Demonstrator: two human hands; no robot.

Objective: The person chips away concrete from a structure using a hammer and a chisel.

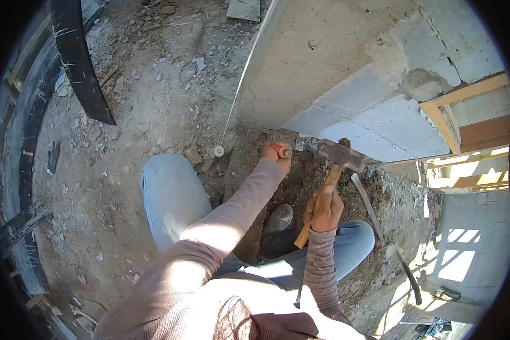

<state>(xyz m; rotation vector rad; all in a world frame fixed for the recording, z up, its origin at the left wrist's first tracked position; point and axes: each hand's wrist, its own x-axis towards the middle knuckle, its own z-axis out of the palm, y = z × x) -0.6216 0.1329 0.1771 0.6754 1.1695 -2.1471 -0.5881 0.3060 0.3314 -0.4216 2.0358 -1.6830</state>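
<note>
My right hand [325, 208] is wrapped round the wooden handle of a hammer [339, 155]. The hammer's heavy metal head is raised beside the foot of the wall, to the right of my other hand. My left hand [276, 154] is closed on a chisel [288, 153] with an orange grip; its round struck end faces up towards me. The chisel's tip is hidden at the wall base. Broken soil and rubble [300, 170] lie below both hands. The hammer head and the chisel are apart.
The wall [300, 73] rises ahead, with pale blocks [379, 127] low down. A taut string ends at a white disc [219, 151] left of my hands. A long metal bar [374, 212] lies to the right. A dark strip [79, 62] and timber frame [442, 124] stand farther out.
</note>
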